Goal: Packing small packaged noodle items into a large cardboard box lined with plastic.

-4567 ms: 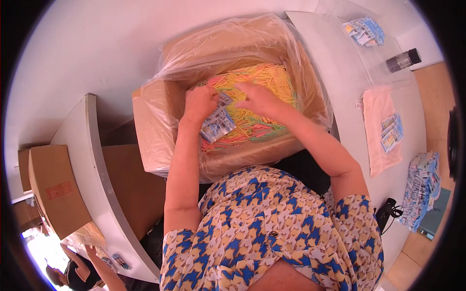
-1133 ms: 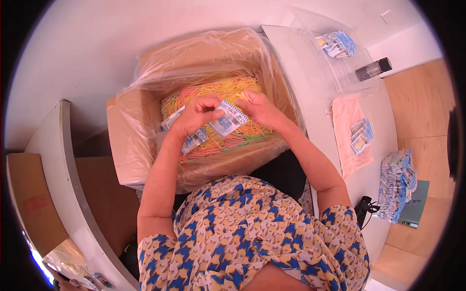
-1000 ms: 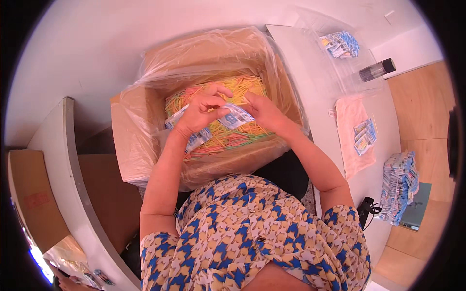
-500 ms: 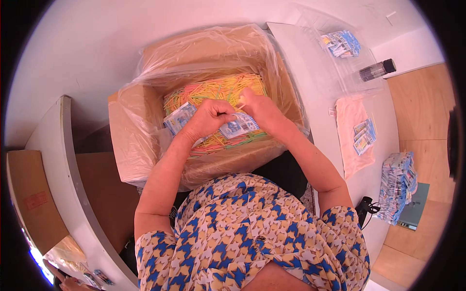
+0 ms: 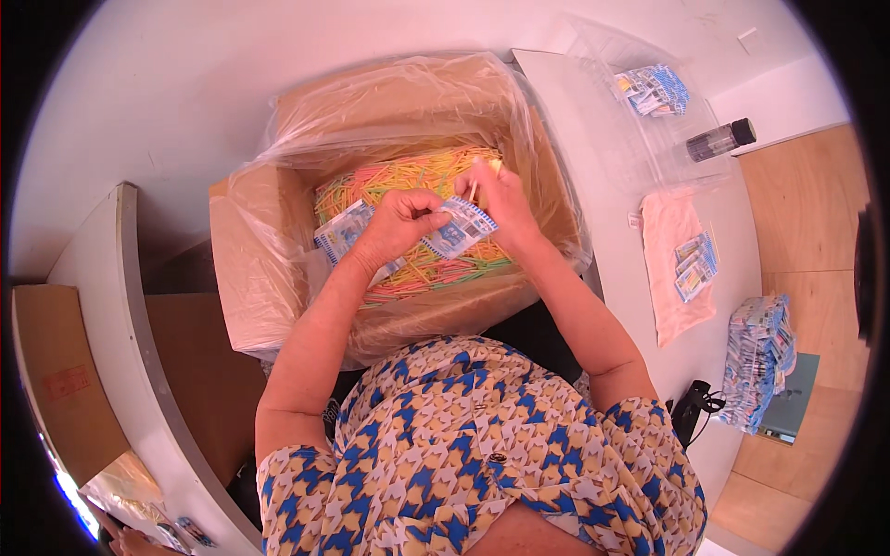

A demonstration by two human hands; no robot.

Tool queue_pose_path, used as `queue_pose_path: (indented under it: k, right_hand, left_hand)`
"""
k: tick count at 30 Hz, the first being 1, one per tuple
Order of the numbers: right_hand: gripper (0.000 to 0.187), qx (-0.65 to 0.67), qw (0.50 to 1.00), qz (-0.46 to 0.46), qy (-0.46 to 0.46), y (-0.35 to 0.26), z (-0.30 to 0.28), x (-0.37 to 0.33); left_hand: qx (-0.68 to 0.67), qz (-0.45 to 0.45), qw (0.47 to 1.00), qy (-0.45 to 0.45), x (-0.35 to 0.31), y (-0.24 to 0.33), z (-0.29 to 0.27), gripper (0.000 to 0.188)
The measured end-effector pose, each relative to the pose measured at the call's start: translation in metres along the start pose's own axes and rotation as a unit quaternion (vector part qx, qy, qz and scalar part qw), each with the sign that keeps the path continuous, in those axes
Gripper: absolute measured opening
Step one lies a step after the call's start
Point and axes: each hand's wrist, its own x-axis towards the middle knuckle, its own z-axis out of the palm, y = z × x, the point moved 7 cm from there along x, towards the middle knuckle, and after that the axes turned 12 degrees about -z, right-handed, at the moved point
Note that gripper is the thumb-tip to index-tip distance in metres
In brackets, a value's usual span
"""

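Observation:
A cardboard box [image 5: 243, 278] lined with a clear plastic bag stands in front of me, filled with thin coloured sticks [image 5: 408, 176] in yellow, green and pink. My left hand [image 5: 394, 222] is closed on a stack of small blue-and-white packets [image 5: 343, 232] over the box. My right hand [image 5: 496, 195] pinches a few pale sticks [image 5: 475, 183] at their ends. It also touches the front packet [image 5: 461, 227], which sits between both hands.
A white table [image 5: 603, 157] on the right carries a clear bag of packets [image 5: 652, 88], a dark bottle [image 5: 718, 139], a pink cloth [image 5: 669, 269] with packets on it, and a stack of packets [image 5: 756, 361]. A white panel [image 5: 120, 371] and brown cartons [image 5: 56, 389] stand left.
My right hand has lifted from the packet's side and now holds a few sticks above the pile. The left hand keeps the packet stack in about the same spot.

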Motion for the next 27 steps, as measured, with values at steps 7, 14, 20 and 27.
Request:
queue_pose_path:
  k: [7,14,20,27]
  right_hand:
    - [0.028,0.031,0.995,-0.015,0.094,0.004,-0.032,0.003]
    - [0.028,0.025,0.998,-0.028,0.047,-0.013,0.009,-0.003]
    - [0.037,-0.128,0.982,-0.131,-0.053,0.002,0.020,0.003]
    - [0.045,0.208,0.972,0.014,-0.105,0.002,0.039,-0.017]
  left_hand:
    - [-0.023,-0.110,0.994,-0.016,0.003,-0.016,0.001,0.005]
    - [-0.098,-0.034,0.989,-0.103,-0.006,0.002,0.016,0.005]
    - [-0.148,-0.059,0.976,-0.151,-0.006,-0.009,0.018,0.011]
    - [-0.069,-0.001,0.991,-0.111,-0.010,0.001,0.019,0.009]
